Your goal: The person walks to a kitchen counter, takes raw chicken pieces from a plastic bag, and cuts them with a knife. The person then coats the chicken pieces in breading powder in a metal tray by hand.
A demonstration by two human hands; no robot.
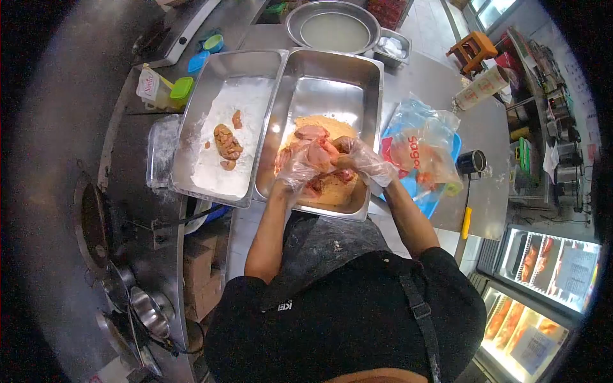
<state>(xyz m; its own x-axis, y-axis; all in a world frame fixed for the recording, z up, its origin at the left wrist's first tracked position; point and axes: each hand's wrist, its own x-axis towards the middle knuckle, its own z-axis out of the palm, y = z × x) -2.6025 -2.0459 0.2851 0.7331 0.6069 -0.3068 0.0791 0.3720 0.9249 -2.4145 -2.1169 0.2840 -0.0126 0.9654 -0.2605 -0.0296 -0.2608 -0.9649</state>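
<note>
Both of my hands wear clear plastic gloves and are over the right-hand steel tray [377, 83]. Between them is a piece of raw chicken [321, 153]; the fingers of my left hand [299, 167] and my right hand [369, 161] close on it from either side. Orange-tan seasoned coating powder [335, 193] covers the near part of this tray. More raw chicken pieces [311, 132] lie in it around my hands, some partly hidden. The left-hand steel tray [191, 121] holds white flour [220, 182] with coated, brownish pieces of meat [227, 142] on it.
Behind the trays stands a round steel basin [297, 29] of cloudy liquid. At the right, plastic bags [415, 137] lie over a blue tray [456, 150], near a dark can [471, 162] and a yellow-handled tool [467, 223]. A flour-dusted clear container [163, 150] sits at the left.
</note>
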